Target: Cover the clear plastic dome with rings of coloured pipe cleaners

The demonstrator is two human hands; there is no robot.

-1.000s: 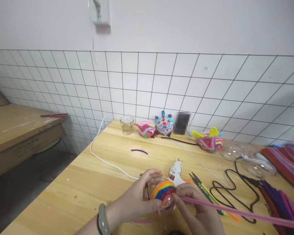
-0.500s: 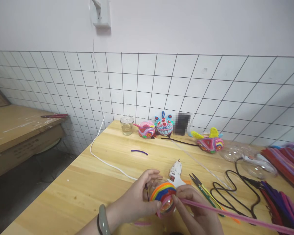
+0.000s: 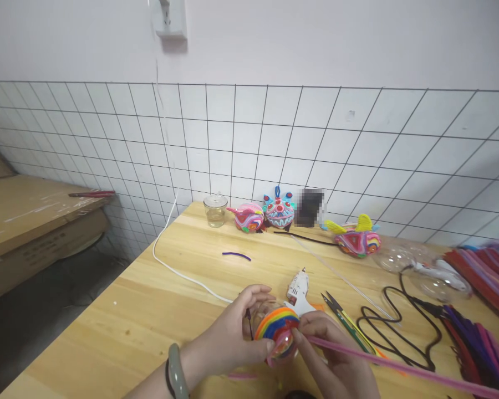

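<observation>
My left hand cups a clear ball wrapped in bands of orange, yellow, blue, red and pink pipe cleaner. It hovers just above the wooden table near the front edge. My right hand pinches a long pink pipe cleaner against the ball's right side. The pipe cleaner's free end runs off to the lower right. A grey bangle sits on my left wrist.
A white glue gun and snips lie just behind the ball. Black cable, clear half shells and bundles of pipe cleaners fill the right. Three finished figures, a glass jar and a white cord stand toward the wall.
My hands and the ball stay nearly in place. The pink pipe cleaner has shifted slightly as my right fingers press it on the ball. The view has tilted a little.
</observation>
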